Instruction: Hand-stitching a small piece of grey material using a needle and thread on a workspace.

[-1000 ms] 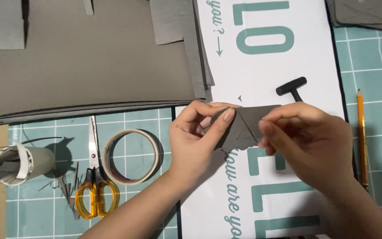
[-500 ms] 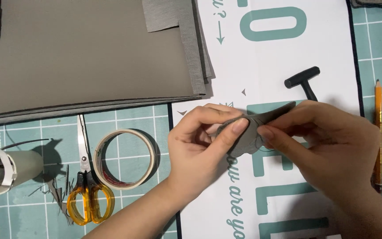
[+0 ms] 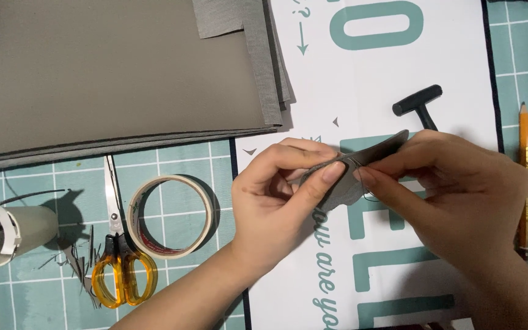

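My left hand (image 3: 279, 195) and my right hand (image 3: 453, 195) meet over a white printed sheet (image 3: 441, 67), both pinching a small grey fabric piece (image 3: 371, 156) held edge-on to the camera. The left thumb and forefinger grip its left end; the right fingertips press it from the right. A thin dark thread shows at the pinch point. A black T-handled tool (image 3: 418, 102) lies just above my right hand, partly hidden by it.
A stack of grey fabric sheets (image 3: 111, 79) fills the upper left. On the teal cutting mat (image 3: 56, 183) lie yellow-handled scissors (image 3: 117, 269), a masking tape roll (image 3: 171, 215), a grey roll (image 3: 4, 235) and fabric scraps. An orange pencil (image 3: 524, 177) lies at the right edge.
The view has shifted so things sit lower in the frame. The fabric piece has turned from flat to nearly edge-on between my fingers, and my hands have closed in on it.
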